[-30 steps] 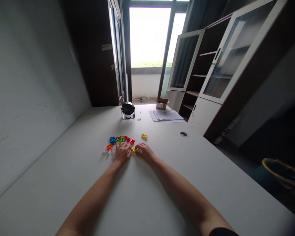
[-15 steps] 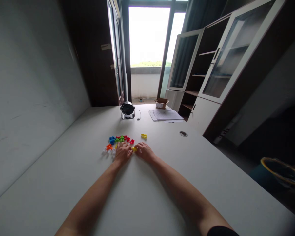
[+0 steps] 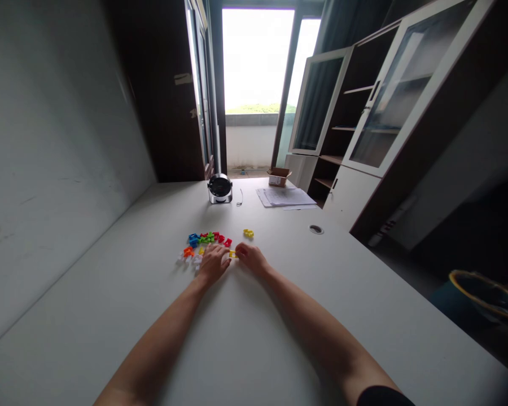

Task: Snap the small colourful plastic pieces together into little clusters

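Note:
A small yellow plastic toy block (image 3: pixel 232 254) is held low over the white table (image 3: pixel 237 327), between both hands. My right hand (image 3: pixel 252 259) pinches its right side with bent fingers. On its left side, my left hand (image 3: pixel 213 264) grips it between thumb and forefinger. Left of and behind my left hand lie loose blocks: blue (image 3: pixel 193 240), green (image 3: pixel 207 238), red (image 3: pixel 228 242), orange (image 3: pixel 188 251) and white ones (image 3: pixel 186 261). Part of this pile is hidden by the left hand. Another yellow piece (image 3: pixel 248 233) rests apart, beyond my right hand.
Farther back stand a round black device in a silver stand (image 3: pixel 220 189) and a small open cardboard box (image 3: pixel 278 176). Papers (image 3: pixel 288 197) lie near the right edge, with a cable hole (image 3: pixel 316 229) closer. A wall (image 3: pixel 68 186) borders the left side.
The yellow block between my hands has turned a little and shows more of its frame-like shape. Both hands have shifted only slightly, and the other blocks lie as before.

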A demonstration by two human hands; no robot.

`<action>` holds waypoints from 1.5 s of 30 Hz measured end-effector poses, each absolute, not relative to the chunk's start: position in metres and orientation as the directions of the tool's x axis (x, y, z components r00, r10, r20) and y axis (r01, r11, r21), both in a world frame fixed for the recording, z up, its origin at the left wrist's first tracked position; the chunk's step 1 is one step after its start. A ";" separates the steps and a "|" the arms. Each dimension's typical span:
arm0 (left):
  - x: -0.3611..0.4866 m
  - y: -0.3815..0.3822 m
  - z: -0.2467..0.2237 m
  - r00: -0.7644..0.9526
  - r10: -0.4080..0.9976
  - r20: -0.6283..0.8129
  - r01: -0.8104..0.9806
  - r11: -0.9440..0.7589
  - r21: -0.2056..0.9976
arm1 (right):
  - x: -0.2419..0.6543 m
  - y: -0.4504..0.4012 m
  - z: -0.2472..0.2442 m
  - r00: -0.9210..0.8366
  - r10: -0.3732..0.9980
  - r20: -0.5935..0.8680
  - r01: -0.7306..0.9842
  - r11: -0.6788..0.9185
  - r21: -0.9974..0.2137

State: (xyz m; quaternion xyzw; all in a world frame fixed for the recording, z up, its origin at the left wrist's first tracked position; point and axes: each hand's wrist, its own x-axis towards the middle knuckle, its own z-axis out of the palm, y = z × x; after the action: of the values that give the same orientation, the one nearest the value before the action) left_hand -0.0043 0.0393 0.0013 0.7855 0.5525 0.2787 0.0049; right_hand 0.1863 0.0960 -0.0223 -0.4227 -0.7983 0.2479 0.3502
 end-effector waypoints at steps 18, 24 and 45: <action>-0.006 0.043 -0.003 0.155 0.857 0.492 0.818 -0.390 0.422 | 0.188 0.100 -0.025 -0.468 0.819 0.332 0.207 0.467 -0.860; -0.007 0.044 -0.004 0.136 0.866 0.481 0.807 -0.379 0.453 | 0.189 0.098 -0.023 -0.506 0.793 0.338 0.255 0.513 -0.820; -0.008 0.046 -0.014 0.187 0.813 0.551 0.709 -0.500 0.498 | 0.186 0.099 -0.021 -0.457 0.842 0.288 0.432 0.492 -0.756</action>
State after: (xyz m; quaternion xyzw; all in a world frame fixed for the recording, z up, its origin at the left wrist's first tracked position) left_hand -0.0075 0.0460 -0.0140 0.7676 0.4956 0.4012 0.0651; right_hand 0.1863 0.0993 -0.0215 -0.3998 -0.7965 0.3065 0.3345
